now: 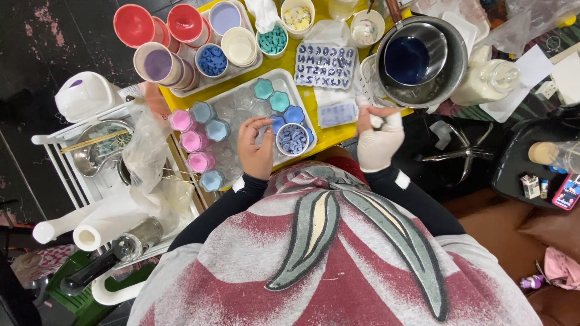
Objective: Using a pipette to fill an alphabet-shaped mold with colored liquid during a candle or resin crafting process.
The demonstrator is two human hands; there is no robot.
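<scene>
Left hand: the bare left hand (257, 147) hovers over the clear plastic tray (238, 105), fingers curled together, thumb and fingertips pinched on a small blue wax piece (276, 122) that is mostly hidden.
Right hand: the right hand (377, 140), in a white glove, is closed around a small white object (376, 121); what kind of object cannot be told.
Small white bowl of blue-violet discs (292, 138): stands on the tray's near right corner, just beside the left hand's fingertips and between the two hands.
Tray contents: hexagonal moulds in teal (263, 89), blue (294, 114) and pink (191, 140) sit along the tray's edges.
Counter: the yellow counter (323, 137) carries the tray, a clear letter-shaped mould sheet (325, 65) and a steel pot holding a dark blue bowl (406, 59), beyond the right hand.
Cups: red, lilac and cream paper cups (158, 64) crowd the far left, well apart from both hands.
</scene>
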